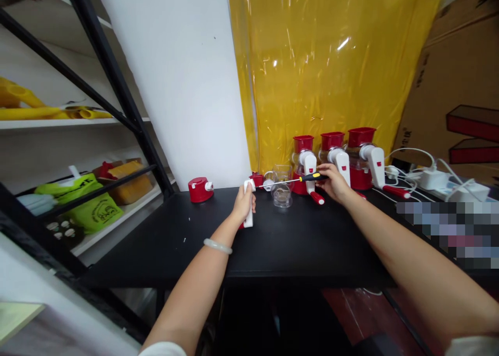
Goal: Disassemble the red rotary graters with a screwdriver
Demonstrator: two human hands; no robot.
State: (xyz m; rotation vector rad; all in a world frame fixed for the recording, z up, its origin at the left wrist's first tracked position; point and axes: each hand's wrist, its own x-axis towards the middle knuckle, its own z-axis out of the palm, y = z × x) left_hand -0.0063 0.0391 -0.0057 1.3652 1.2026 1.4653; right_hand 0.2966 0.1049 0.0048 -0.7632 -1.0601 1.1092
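Note:
My left hand (244, 204) is wrapped round a white crank handle (249, 219), held upright above the black table; a bit of red shows at its lower end. In my right hand (332, 181) is a screwdriver (310, 177) with a black and yellow grip. Its thin metal shaft runs left, and the tip meets or lies very near the top of the crank handle; exact contact is too small to tell. Just behind the shaft stands a clear plastic container (282, 195). A red base (200, 189) with a white knob sits to the left of my left hand.
Three red and white hand-crank graters (303, 163) stand in a row at the back right of the black table (296, 252). White adapters and cables (434, 179) lie at the right. A shelf rack (128, 205) borders the left, and a yellow plastic sheet (331, 60) hangs behind.

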